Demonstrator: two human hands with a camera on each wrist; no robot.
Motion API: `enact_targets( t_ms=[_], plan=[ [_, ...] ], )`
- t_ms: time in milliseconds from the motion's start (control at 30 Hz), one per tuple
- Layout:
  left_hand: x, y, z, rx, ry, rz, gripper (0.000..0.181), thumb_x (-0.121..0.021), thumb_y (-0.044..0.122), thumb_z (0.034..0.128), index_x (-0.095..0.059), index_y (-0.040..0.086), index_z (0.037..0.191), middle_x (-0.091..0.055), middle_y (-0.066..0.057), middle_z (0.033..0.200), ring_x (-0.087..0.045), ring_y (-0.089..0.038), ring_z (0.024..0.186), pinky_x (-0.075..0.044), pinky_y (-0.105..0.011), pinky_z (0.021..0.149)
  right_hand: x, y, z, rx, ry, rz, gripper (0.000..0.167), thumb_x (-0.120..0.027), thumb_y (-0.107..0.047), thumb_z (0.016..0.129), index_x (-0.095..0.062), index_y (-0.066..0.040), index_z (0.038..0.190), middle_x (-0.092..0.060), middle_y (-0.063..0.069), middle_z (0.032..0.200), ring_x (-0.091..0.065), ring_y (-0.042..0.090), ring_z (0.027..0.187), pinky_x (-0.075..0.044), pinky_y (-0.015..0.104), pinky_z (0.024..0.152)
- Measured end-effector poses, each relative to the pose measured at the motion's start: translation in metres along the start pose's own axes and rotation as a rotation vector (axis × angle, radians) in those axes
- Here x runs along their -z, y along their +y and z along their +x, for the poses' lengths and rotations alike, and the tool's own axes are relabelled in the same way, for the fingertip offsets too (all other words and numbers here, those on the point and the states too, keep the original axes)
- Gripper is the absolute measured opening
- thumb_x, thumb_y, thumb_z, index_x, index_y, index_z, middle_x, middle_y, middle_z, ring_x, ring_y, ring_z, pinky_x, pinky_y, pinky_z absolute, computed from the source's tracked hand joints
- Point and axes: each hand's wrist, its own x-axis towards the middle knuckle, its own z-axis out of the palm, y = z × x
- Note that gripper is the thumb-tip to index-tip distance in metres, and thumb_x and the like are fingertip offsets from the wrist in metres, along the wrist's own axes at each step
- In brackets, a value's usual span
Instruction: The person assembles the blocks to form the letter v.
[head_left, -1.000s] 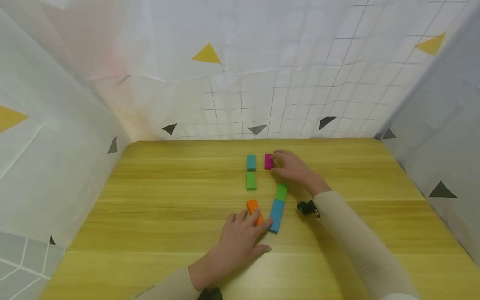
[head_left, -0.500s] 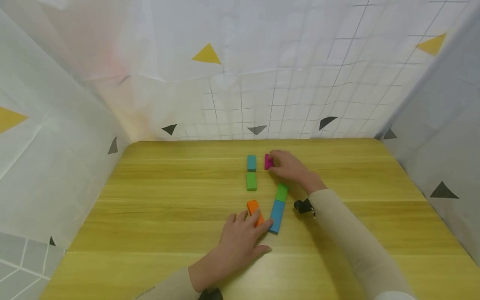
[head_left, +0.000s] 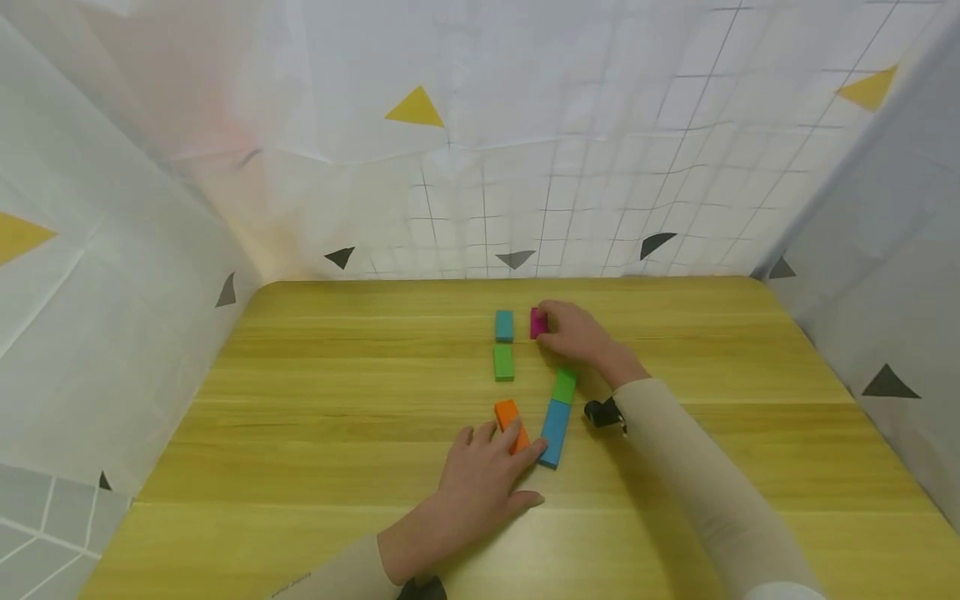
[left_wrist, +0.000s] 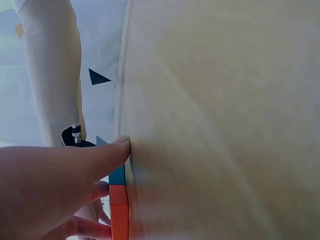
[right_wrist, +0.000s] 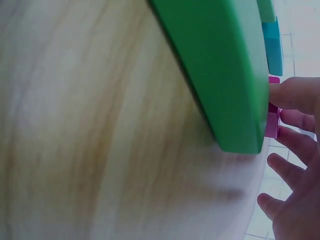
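Observation:
My right hand (head_left: pixel 577 333) is at the far part of the table, its thumb and fingers pinching a magenta block (head_left: pixel 537 323). The right wrist view shows the thumb across that magenta block (right_wrist: pixel 272 125), with the other fingers spread beside it. Nearer the front, my left hand (head_left: pixel 480 483) lies with fingers stretched out. Some of its fingertips rest on an orange block (head_left: pixel 507 415), and the index finger touches the near end of a longer blue block (head_left: pixel 555 429). A green block (head_left: pixel 564 387) stands end to end with the blue one, just below my right wrist.
A teal block (head_left: pixel 504 326) and another green block (head_left: pixel 503 363) lie in line, left of the magenta one. White sheets (head_left: pixel 480 192) with triangles and grid lines wall the wooden table (head_left: pixel 337 400) at the back and sides.
My right hand and forearm have shifted very slightly left, covering a little more of the magenta block. The left hand and the other blocks stay where they were.

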Motion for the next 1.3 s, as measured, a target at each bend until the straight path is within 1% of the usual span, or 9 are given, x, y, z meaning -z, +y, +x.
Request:
enact_targets(
  t_ms=[267,500,833,1000,1100,1300],
  plan=[
    [-0.001,0.0,0.0,-0.005,0.006,0.01,0.07,-0.047,0.074,0.0889,-0.037,0.043,0.15,-0.047,-0.001,0.151,-0.054,-0.03,0.126,-0.045,-0.052,0.099,-0.001,0.0,-0.001,0.009,0.026,-0.048,0.026,-0.065,-0.015,0.086,-0.058,-0.008,0.11,-0.062,0.007,0.096,-0.052,0.025,0.087,-0.043,0.038,0.078],
    [0.001,0.0,0.0,-0.005,0.004,0.003,0.07,-0.046,0.074,0.0892,-0.037,0.043,0.151,-0.047,-0.001,0.151,-0.053,-0.029,0.125,-0.044,-0.052,0.099,0.001,0.001,0.001,0.008,0.035,-0.047,0.025,-0.067,-0.014,0.084,-0.06,-0.006,0.107,-0.065,0.009,0.099,-0.054,0.028,0.088,-0.046,0.04,0.081],
    [0.001,0.0,0.0,0.0,-0.01,-0.006,0.069,-0.047,0.074,0.089,-0.037,0.044,0.15,-0.047,-0.001,0.152,-0.053,-0.03,0.126,-0.044,-0.053,0.1,0.005,0.002,0.002,-0.001,0.013,-0.095,0.024,-0.069,-0.017,0.085,-0.062,-0.008,0.106,-0.066,0.007,0.095,-0.055,0.026,0.086,-0.047,0.039,0.08],
    [0.001,0.0,0.0,-0.005,0.002,-0.001,0.069,-0.047,0.074,0.0888,-0.038,0.044,0.15,-0.048,-0.001,0.15,-0.054,-0.029,0.125,-0.044,-0.052,0.099,0.009,0.004,-0.001,-0.018,0.007,-0.112,0.027,-0.068,-0.019,0.087,-0.063,-0.008,0.111,-0.068,0.007,0.1,-0.056,0.026,0.088,-0.049,0.04,0.083],
    [0.001,0.0,0.0,-0.004,0.0,0.002,0.069,-0.047,0.074,0.0888,-0.038,0.044,0.15,-0.048,0.0,0.15,-0.054,-0.029,0.124,-0.044,-0.052,0.099,0.012,0.004,-0.002,-0.026,0.001,-0.102,0.029,-0.068,-0.019,0.087,-0.063,-0.007,0.113,-0.069,0.008,0.102,-0.057,0.026,0.09,-0.05,0.041,0.086],
    [0.003,0.0,0.0,-0.003,-0.008,-0.001,0.069,-0.047,0.074,0.0891,-0.038,0.044,0.15,-0.048,0.0,0.15,-0.053,-0.029,0.125,-0.045,-0.053,0.1,0.017,0.005,-0.004,-0.025,0.001,-0.107,0.03,-0.068,-0.019,0.087,-0.063,-0.007,0.114,-0.069,0.007,0.099,-0.057,0.026,0.088,-0.049,0.04,0.083]
  ],
)
